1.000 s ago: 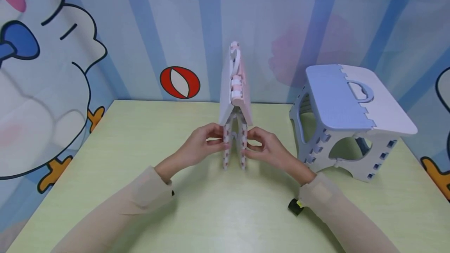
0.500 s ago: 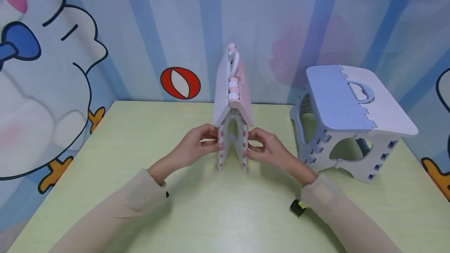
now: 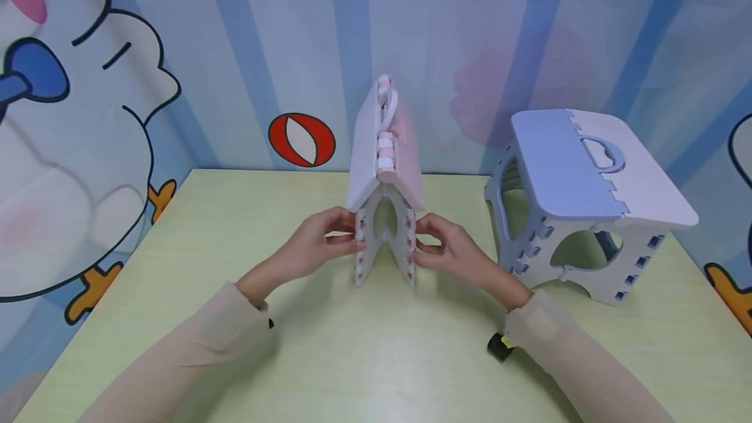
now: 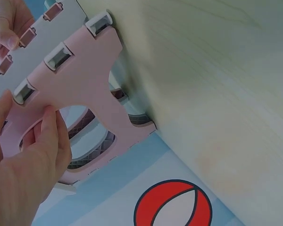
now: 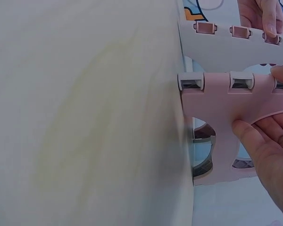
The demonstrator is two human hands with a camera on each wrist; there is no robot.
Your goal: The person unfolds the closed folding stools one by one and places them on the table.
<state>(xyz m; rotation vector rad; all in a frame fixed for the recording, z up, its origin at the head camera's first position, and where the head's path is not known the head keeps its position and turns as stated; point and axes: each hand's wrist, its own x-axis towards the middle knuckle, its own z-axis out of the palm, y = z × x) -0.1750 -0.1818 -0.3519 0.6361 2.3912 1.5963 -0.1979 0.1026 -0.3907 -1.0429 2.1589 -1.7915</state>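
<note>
A pink and white folding stool (image 3: pixel 408 181) stands part-folded at the table's middle, its top bent into a ridge with a carry handle (image 3: pixel 388 109) along it. My left hand (image 3: pixel 314 243) grips the stool's left leg panel, thumb on the hinged edge. In the left wrist view, fingers (image 4: pixel 49 129) reach to the panel's cut-out. My right hand (image 3: pixel 449 247) holds the opposite leg panel the same way. The right wrist view has the thumb at the edge of that pink panel (image 5: pixel 221 106) and fingers (image 5: pixel 247 134) by its opening. Some fingertips are hidden behind the panels.
A blue and white folding stool (image 3: pixel 540 162) stands unfolded on the right of the pale green table (image 3: pixel 376 358). Behind the table hangs a striped cartoon backdrop (image 3: pixel 294 31). A small black device (image 3: pixel 499 346) hangs at the right sleeve.
The pink and white stool has spread wider, its leg panels and top halves moving apart. My left hand has moved left with its panel; the right hand has barely shifted.
</note>
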